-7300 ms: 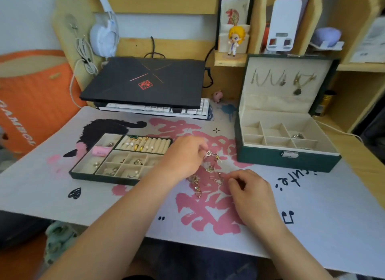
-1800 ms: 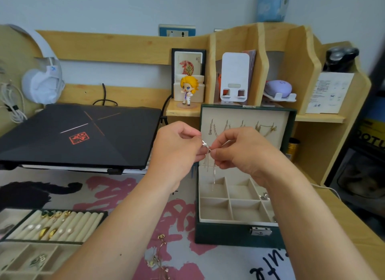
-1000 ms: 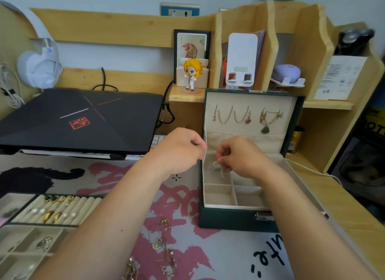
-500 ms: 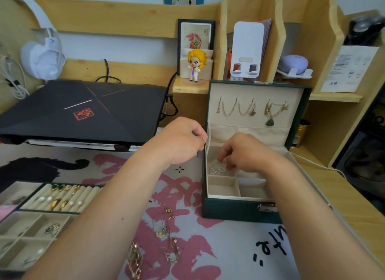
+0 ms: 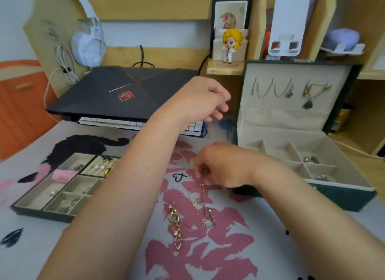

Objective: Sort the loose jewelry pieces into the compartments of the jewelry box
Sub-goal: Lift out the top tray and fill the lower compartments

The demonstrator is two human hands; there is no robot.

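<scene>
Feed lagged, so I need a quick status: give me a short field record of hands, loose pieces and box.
left hand: raised above the mat, fingers loosely curled, holding nothing
right hand: fingertips down at the top of the loose gold jewelry pieces; grip unclear
pieces: scattered on the pink-printed desk mat
green jewelry box: lid open, necklaces hung inside, small items in right compartments

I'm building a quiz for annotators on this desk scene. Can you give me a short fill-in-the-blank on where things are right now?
1. The lid of the green jewelry box is ____.
2. Necklaces hang inside the box's ____.
3. The right hand reaches down to the loose earrings lying on the desk ____.
4. The left hand, holding nothing, hovers in front of the closed black ____.

Missing words: open; lid; mat; laptop
</scene>
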